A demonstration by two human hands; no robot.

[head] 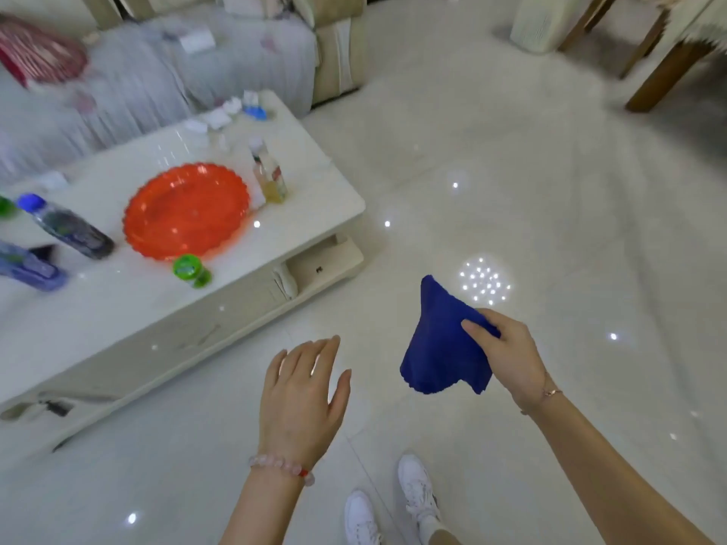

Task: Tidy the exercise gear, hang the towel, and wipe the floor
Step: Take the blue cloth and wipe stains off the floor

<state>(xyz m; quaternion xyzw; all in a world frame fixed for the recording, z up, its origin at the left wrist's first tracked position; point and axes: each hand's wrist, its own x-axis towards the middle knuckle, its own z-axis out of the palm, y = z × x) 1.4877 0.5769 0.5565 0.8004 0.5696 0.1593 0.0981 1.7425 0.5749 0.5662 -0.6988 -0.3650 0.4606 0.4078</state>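
At the left of the frame a white coffee table point(98, 308) carries an orange scalloped plate point(187, 211) and several bottles, while at lower centre the person's left hand point(303, 395) hovers with fingers spread, holding nothing. Just right of it, the right hand point(507, 352) pinches a blue cloth point(440, 344) that hangs above the glossy tiled floor point(511, 171). This looks like the floor-wiping step: next the cloth must go down flat onto the tiles.
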